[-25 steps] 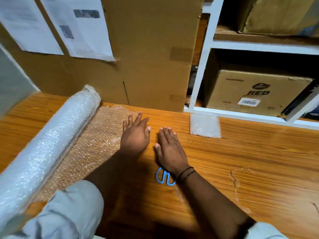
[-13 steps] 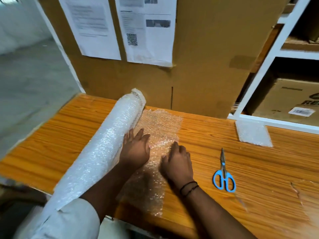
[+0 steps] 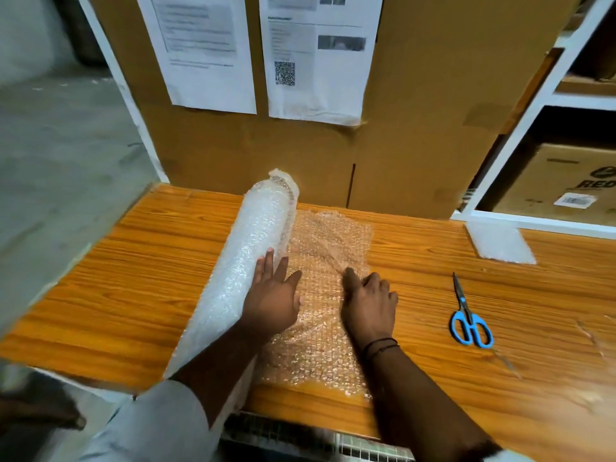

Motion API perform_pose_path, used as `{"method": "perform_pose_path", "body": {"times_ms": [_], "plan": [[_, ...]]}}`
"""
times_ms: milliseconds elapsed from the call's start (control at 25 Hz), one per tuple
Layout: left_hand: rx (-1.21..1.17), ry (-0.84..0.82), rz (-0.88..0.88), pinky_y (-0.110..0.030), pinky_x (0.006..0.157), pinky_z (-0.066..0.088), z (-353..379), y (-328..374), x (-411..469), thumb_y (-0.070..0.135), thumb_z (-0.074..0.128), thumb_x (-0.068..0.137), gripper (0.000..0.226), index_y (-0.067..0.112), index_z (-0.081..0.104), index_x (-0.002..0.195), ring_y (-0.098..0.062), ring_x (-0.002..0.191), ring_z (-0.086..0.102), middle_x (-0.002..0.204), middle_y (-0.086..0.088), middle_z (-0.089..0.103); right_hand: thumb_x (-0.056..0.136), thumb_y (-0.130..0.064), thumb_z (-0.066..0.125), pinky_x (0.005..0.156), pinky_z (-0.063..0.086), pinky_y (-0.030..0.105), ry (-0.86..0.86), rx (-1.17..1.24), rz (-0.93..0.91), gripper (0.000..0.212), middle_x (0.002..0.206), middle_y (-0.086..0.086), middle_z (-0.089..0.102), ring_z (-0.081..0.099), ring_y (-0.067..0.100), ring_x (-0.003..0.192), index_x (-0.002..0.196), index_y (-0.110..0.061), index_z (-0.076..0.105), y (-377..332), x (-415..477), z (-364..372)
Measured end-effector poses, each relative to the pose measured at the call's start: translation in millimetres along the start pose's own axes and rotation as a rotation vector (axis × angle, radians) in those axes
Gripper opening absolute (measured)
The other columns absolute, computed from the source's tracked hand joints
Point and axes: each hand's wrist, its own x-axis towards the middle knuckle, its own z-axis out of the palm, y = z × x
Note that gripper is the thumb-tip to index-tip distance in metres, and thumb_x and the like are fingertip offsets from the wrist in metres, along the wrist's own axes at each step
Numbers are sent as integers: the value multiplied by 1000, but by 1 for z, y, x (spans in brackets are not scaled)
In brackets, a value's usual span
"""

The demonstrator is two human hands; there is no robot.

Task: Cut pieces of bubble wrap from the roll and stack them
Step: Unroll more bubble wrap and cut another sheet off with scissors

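The right grip (image 3: 368,303) has its fingers curled down into the loose sheet of bubble wrap (image 3: 330,241). Creases run out from the fingertips towards the far edge, so I'd say it is pinching the film rather than only resting on it. Just to its left the left grip (image 3: 271,296) is open, fingers straight and laid against the side of the roll (image 3: 248,261), which lies slantwise on the bench (image 3: 133,278) and runs on beyond that hand.

A second ago both lay flat on bare wood with the scissors right by the right wrist. Since then they have gone over to the wrap, and the blue-handled scissors (image 3: 470,320) now lie alone, well off to the right of the right grip, nobody touching them. Further out that way, towards the back, the small stack of cut pieces (image 3: 500,241) sits at the foot of the white shelving (image 3: 520,111). Behind both grips stands a big cardboard box (image 3: 426,128) with printed sheets (image 3: 206,51) stuck on it.

To my eye the person is feeding out wrap for the next piece, one hand steadying the roll and the other drawing the sheet. A fair stretch already lies unrolled, so the cut looks near, and it will need a reach right for the scissors
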Motion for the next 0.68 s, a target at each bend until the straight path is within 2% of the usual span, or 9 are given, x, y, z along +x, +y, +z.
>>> {"method": "perform_pose_path", "body": {"times_ms": [160, 320, 520, 600, 680], "plan": [[48, 5, 39, -55, 126, -10, -5, -4, 5, 46, 45, 101, 60, 27, 34, 157, -43, 157, -9, 171, -14, 13, 99, -21, 53, 87, 42, 52, 14, -46, 46, 49, 116, 15, 57, 55, 40, 106, 147, -31, 48, 13, 4, -3], [71, 31, 86, -57, 126, -8, -12, -10, 12, 54, 49, 99, 63, 29, 35, 155, -43, 156, -12, 171, -13, 12, 110, -30, 44, 86, 41, 54, 57, -89, 87, 39, 113, 17, 58, 55, 42, 104, 148, -29, 51, 44, 10, -4], [19, 17, 133, -54, 126, -11, -22, -13, 21, 61, 53, 95, 70, 33, 34, 156, -40, 156, -16, 172, -9, 11, 103, -22, 56, 85, 39, 51, 109, -191, 148, 36, 111, 16, 57, 53, 40, 103, 138, -23, 59, 74, 6, -7], [13, -3, 138, -53, 125, -11, -24, -14, 22, 65, 53, 94, 72, 34, 35, 156, -40, 156, -17, 172, -8, 10, 100, -24, 60, 92, 40, 51, 175, -143, 65, 39, 124, 17, 57, 49, 40, 117, 139, -20, 58, 65, 4, -15], [34, -25, 140, -53, 125, -11, -25, -14, 21, 66, 53, 94, 72, 34, 35, 156, -39, 156, -18, 173, -7, 9, 104, -35, 51, 114, 35, 52, 149, -5, -71, 46, 151, 16, 48, 37, 37, 144, 148, -21, 49, 38, -3, -25]]}}
